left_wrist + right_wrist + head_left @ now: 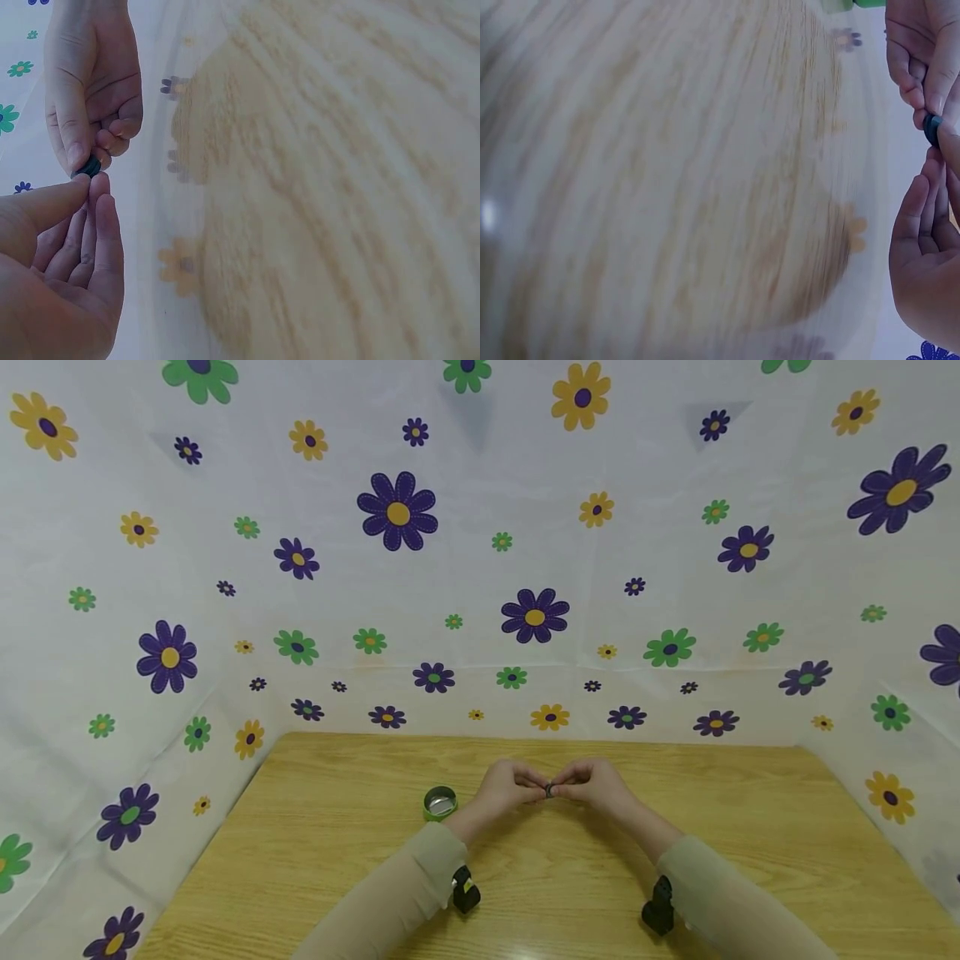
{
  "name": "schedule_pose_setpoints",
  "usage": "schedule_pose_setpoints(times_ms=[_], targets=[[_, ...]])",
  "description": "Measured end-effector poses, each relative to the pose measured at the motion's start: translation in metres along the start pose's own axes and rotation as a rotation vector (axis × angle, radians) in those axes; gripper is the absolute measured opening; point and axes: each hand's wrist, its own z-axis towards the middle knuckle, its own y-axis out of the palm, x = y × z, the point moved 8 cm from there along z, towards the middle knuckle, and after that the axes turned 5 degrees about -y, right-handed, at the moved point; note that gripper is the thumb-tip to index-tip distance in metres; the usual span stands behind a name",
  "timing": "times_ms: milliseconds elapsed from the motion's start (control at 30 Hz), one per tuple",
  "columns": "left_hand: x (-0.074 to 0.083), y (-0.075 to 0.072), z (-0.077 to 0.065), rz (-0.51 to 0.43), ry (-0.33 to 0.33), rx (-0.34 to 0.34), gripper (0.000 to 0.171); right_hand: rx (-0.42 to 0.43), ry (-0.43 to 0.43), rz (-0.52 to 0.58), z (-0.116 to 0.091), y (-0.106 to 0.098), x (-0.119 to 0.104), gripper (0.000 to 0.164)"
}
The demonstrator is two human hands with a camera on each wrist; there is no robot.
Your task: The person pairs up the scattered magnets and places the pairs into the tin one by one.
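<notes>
Over the far half of the table, my two hands meet fingertip to fingertip at a small dark round piece (550, 790). My left hand (504, 790) pinches it from the left between thumb and forefinger. From the other side, the thumb and forefinger of my right hand (596, 785) pinch it too. In the left wrist view the round piece (90, 166) looks dark and thick-edged, partly covered by fingertips. The right wrist view shows the same piece (931, 130) as a dark bluish disc; I cannot tell its exact kind.
A small round green tin (440, 803) stands open on the table left of my left hand, something flat and silvery inside. The wooden table (360, 777) meets a white flower-print cloth (465, 577) at the back and sides. Black wrist cameras (466, 891) sit by both sleeves.
</notes>
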Motion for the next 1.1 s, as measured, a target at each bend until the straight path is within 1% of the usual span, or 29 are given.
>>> schedule_pose_setpoints(times_ms=[167,400,500,633,767,967,1100], targets=[[-0.0031,-0.0009,0.0016,-0.019,0.003,-0.005,0.011,-0.018,0.013,-0.008,0.0015,0.0016,0.0039,0.015],[-0.0053,-0.0022,0.0039,-0.066,-0.002,-0.014,0.012,-0.062,-0.013,-0.029,0.0009,0.0052,0.0030,0.018],[-0.0047,-0.0027,0.0037,-0.090,-0.007,-0.013,0.012,-0.070,-0.008,-0.025,0.0005,0.0056,0.0029,0.017],[-0.0050,-0.0025,0.0036,-0.123,-0.018,-0.018,0.013,-0.065,0.011,-0.004,0.0011,0.0057,0.0039,0.016],[-0.0057,-0.0022,0.0044,-0.128,-0.022,-0.022,0.013,-0.058,0.023,0.012,0.0009,0.0055,0.0043,0.015],[-0.0052,-0.0013,0.0049,-0.154,-0.017,-0.035,0.014,-0.054,0.030,0.012,0.0008,0.0051,0.0055,0.015],[-0.0053,-0.0003,0.0048,-0.164,-0.010,-0.043,0.015,-0.061,0.045,0.035,0.0013,0.0063,0.0086,0.015]])
